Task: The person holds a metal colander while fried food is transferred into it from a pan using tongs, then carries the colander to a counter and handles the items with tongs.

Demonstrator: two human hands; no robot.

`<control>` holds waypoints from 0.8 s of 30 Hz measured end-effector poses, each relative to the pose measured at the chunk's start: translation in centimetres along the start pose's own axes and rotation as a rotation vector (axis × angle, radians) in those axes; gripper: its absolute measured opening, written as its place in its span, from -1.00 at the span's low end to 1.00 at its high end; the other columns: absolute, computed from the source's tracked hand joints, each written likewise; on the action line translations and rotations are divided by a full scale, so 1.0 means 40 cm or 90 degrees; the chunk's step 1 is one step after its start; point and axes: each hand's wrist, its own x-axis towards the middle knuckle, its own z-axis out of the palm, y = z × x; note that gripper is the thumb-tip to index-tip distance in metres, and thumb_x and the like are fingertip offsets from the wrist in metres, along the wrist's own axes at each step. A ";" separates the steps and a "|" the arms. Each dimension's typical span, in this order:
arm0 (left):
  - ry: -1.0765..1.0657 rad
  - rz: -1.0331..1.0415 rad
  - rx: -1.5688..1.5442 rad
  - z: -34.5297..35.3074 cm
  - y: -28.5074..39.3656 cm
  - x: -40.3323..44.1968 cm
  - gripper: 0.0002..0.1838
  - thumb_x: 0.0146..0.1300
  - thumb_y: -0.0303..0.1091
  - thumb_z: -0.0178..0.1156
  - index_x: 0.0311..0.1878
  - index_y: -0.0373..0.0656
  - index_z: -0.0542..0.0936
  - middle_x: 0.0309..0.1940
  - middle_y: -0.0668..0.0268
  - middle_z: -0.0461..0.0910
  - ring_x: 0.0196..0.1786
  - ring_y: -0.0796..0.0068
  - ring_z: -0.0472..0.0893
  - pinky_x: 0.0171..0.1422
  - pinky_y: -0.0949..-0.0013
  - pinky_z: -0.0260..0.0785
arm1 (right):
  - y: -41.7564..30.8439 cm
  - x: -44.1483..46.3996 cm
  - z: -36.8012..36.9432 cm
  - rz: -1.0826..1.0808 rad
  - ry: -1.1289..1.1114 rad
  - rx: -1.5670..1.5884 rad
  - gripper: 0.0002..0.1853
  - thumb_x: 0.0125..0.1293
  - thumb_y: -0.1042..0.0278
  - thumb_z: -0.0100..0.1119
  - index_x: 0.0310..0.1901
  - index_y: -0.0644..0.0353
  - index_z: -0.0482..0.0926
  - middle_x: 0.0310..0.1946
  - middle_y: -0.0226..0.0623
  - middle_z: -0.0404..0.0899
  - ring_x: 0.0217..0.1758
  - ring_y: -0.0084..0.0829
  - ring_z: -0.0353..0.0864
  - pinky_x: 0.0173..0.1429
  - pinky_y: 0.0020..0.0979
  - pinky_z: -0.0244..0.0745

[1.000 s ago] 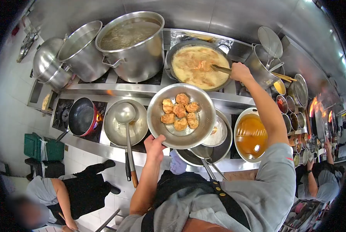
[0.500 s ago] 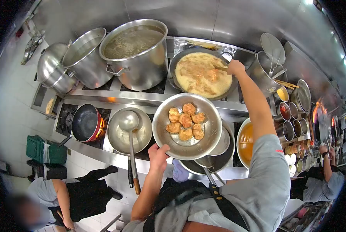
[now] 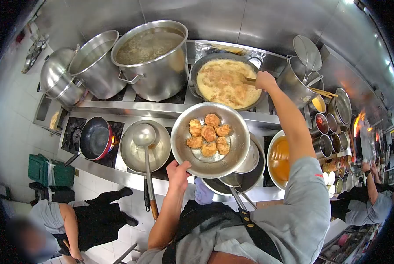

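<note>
My left hand (image 3: pixel 178 173) is closed on the near-left rim of a wide steel bowl (image 3: pixel 238 147), thumb over the edge. Several browned fried pieces (image 3: pixel 208 133) sit clustered in its bottom. Over the right side of a dark wok (image 3: pixel 194 75), my right hand (image 3: pixel 265 81) is closed around short brownish tongs (image 3: pixel 249 81); their tips meet the surface of the oil (image 3: pixel 223 79). Pale foam covers that oil and hides most of what lies in it. The bowl is held nearer to me than the wok, above the front burners.
Large steel stockpots (image 3: pixel 161 77) stand back left. Flames burn under a red-sided pan (image 3: pixel 95 138). A ladle (image 3: pixel 145 136) rests in a steel wok (image 3: pixel 126 152). A pan of orange liquid (image 3: pixel 279 158) is at right. One co-worker (image 3: pixel 84 224) is lower left, another (image 3: pixel 368 200) far right.
An orange-brown piece visible by the tongs in the oil no longer shows. The tongs' tips have shifted slightly left within the wok. My left hand keeps the bowl nearly still.
</note>
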 end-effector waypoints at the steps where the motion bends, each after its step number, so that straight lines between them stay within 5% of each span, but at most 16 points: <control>1: -0.001 0.001 0.003 0.001 0.001 -0.001 -0.72 -0.03 -0.63 0.09 -0.17 -0.46 0.49 -0.27 0.09 0.58 -0.32 0.28 0.64 -0.27 0.25 0.57 | 0.002 -0.026 -0.017 -0.011 0.014 0.003 -0.55 -0.08 0.31 0.37 -0.09 0.28 0.56 -0.13 -0.07 0.61 -0.10 -0.16 0.65 -0.04 -0.25 0.58; 5: -0.011 -0.008 0.003 0.012 -0.004 -0.001 -0.72 -0.02 -0.62 0.09 -0.16 -0.46 0.48 -0.26 0.08 0.58 -0.31 0.27 0.64 -0.26 0.24 0.56 | 0.025 -0.112 -0.086 -0.007 0.028 0.101 -0.52 -0.11 0.31 0.38 -0.13 0.37 0.53 -0.22 -0.05 0.63 -0.44 -0.28 0.69 -0.36 -0.35 0.61; 8: -0.014 -0.006 0.005 0.017 -0.010 0.003 -0.71 -0.01 -0.61 0.09 -0.15 -0.47 0.47 -0.26 0.08 0.58 -0.31 0.26 0.64 -0.27 0.23 0.56 | 0.053 -0.143 -0.082 -0.032 0.018 0.138 -0.54 -0.12 0.32 0.38 -0.17 0.39 0.53 -0.32 -0.03 0.64 -0.48 -0.29 0.67 -0.40 -0.36 0.59; 9: -0.010 -0.005 0.009 0.021 -0.010 0.004 -0.71 -0.01 -0.61 0.09 -0.15 -0.47 0.47 -0.26 0.08 0.58 -0.31 0.26 0.64 -0.28 0.23 0.56 | 0.058 -0.144 -0.064 -0.032 0.024 0.126 -0.52 -0.16 0.30 0.40 -0.15 0.33 0.57 -0.44 -0.12 0.62 -0.61 -0.38 0.59 -0.59 -0.37 0.50; 19: -0.028 -0.014 -0.001 0.045 -0.042 0.036 -0.74 -0.01 -0.60 0.10 -0.18 -0.47 0.48 -0.30 0.09 0.59 -0.35 0.23 0.64 -0.36 0.19 0.56 | 0.158 -0.154 0.026 -0.007 -0.096 0.402 -0.79 0.00 0.36 0.38 -0.38 0.30 0.62 -0.76 -0.36 0.41 -0.78 -0.56 0.38 -0.73 -0.48 0.21; 22: -0.058 -0.016 0.041 0.062 -0.035 0.031 -0.64 0.00 -0.56 0.10 -0.09 -0.52 0.42 -0.19 0.03 0.56 -0.24 0.18 0.64 -0.22 0.16 0.59 | 0.202 -0.190 0.026 -0.020 -0.104 0.538 -0.80 0.06 0.34 0.37 -0.37 0.29 0.62 -0.75 -0.41 0.41 -0.80 -0.60 0.32 -0.74 -0.51 0.13; 24: -0.038 -0.013 0.039 0.071 -0.046 0.039 -0.70 0.00 -0.58 0.11 -0.15 -0.47 0.49 -0.27 0.09 0.59 -0.34 0.25 0.64 -0.36 0.21 0.57 | 0.226 -0.251 -0.016 -0.046 -0.130 0.581 -0.68 0.04 0.30 0.40 -0.20 0.29 0.61 -0.72 -0.42 0.41 -0.74 -0.63 0.34 -0.70 -0.55 0.16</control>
